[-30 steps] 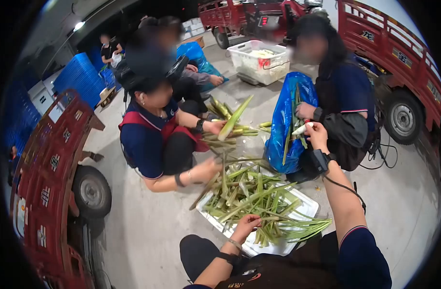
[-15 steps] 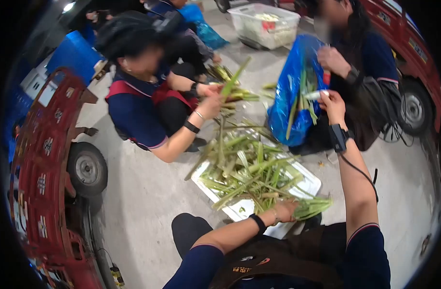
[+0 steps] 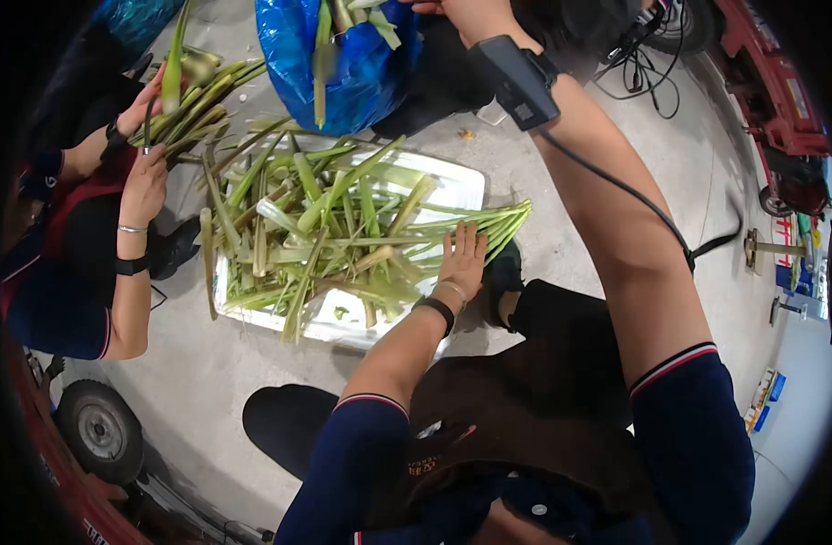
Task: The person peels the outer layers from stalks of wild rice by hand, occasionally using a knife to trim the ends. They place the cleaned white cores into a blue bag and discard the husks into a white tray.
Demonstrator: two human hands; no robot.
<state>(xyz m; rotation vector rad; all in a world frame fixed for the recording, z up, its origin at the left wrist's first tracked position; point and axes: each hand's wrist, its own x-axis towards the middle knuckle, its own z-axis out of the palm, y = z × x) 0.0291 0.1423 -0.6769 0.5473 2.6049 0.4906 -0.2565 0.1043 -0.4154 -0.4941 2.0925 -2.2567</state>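
My left hand (image 3: 461, 259) lies flat with fingers spread on the ends of green stalks (image 3: 343, 227), which are heaped on a white tray (image 3: 457, 186) on the floor in front of my knees. My right arm reaches up and away; my right hand (image 3: 466, 13) is cut off by the top edge, just right of a blue bag (image 3: 352, 73) with stalks standing in it. What that hand holds is hidden. A black device (image 3: 520, 80) with a cable is strapped to my right wrist.
A person crouches at the left, one hand (image 3: 146, 186) by the tray's edge and the other hand (image 3: 142, 107) on a bundle of stalks (image 3: 193, 91). A cart wheel (image 3: 98, 431) is at lower left. A red vehicle (image 3: 779, 100) and cables (image 3: 648, 54) are at upper right.
The view has tilted down and closer to the tray. My left hand slid from the near pile to the stalk ends at the tray's right. My right hand rose out past the top edge.
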